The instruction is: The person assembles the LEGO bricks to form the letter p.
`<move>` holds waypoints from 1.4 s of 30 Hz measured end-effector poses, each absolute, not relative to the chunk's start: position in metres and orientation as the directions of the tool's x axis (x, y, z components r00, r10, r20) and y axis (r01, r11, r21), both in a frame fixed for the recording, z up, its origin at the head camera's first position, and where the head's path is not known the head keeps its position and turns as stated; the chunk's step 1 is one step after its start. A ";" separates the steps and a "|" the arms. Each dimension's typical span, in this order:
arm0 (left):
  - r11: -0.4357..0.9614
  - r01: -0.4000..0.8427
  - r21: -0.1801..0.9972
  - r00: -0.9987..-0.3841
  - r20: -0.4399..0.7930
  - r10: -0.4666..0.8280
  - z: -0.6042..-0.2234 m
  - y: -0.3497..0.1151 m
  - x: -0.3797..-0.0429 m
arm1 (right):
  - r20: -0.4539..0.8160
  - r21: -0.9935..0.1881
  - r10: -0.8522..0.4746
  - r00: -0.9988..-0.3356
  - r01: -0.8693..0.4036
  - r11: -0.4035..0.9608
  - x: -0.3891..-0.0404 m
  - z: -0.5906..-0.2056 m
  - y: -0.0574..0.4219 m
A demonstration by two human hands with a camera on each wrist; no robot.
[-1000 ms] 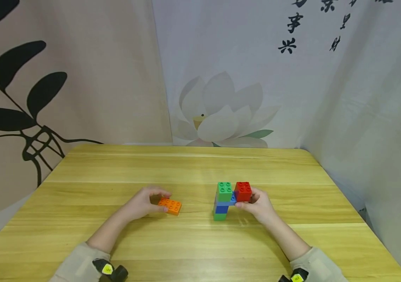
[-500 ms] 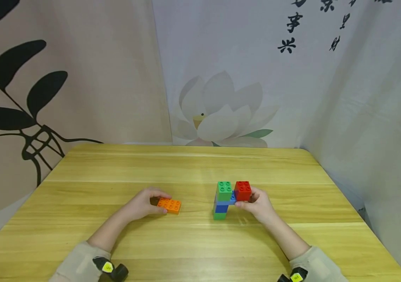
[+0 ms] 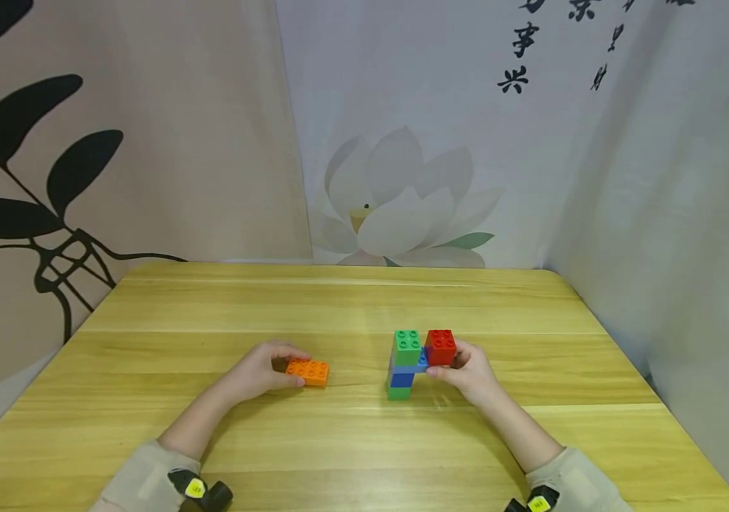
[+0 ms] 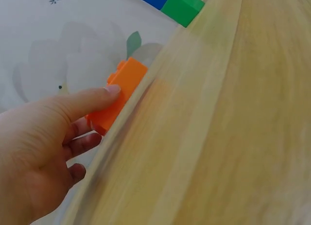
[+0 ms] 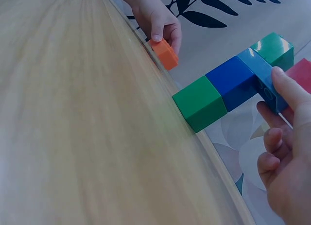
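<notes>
My left hand [image 3: 262,371] pinches an orange toy building brick [image 3: 313,372] by its left end, thumb in front and fingers behind. In the left wrist view the brick [image 4: 127,81] lies low at the table surface, studs facing away from the tabletop. To the right stands a stack of bricks: green [image 3: 399,393] at the bottom, then dark blue [image 5: 231,84], a lighter blue brick [image 5: 262,79] jutting right, and green [image 3: 407,348] on top. A red brick [image 3: 441,347] sits on the jutting end. My right hand [image 3: 471,373] grips that end with thumb and fingers.
The wooden table [image 3: 313,455] reaches back to a cloth backdrop [image 3: 210,142] printed with leaves, a lotus and characters. Another cloth [image 3: 697,235] hangs along the right side. Each sleeve cuff carries a dark wrist camera [image 3: 215,496].
The orange brick has turned slightly in the left hand, its right end swinging a little away from me. The right hand and the stack stay in place.
</notes>
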State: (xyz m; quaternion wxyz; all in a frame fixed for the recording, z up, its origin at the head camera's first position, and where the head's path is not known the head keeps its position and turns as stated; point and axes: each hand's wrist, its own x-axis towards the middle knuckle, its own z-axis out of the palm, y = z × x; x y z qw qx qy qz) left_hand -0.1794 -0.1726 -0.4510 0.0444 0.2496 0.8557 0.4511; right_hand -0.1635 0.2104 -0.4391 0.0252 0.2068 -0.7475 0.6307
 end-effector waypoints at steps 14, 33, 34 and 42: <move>0.444 0.416 0.794 -0.869 0.203 0.451 -0.428 -0.157 -0.169 | 0.286 -0.939 -0.281 -0.916 -0.327 0.111 -0.167 -0.435 0.212; 0.356 0.491 0.795 -0.848 0.344 0.403 -0.395 -0.122 -0.161 | 0.288 -0.940 -0.299 -0.910 -0.328 0.093 -0.173 -0.429 0.216; 0.358 0.490 0.795 -0.850 0.345 0.397 -0.393 -0.120 -0.161 | 0.284 -0.942 -0.298 -0.911 -0.324 0.092 -0.173 -0.429 0.216; 0.359 0.467 0.808 -0.869 0.344 0.357 -0.378 -0.106 -0.160 | 0.281 -0.943 -0.305 -0.910 -0.321 0.089 -0.176 -0.426 0.218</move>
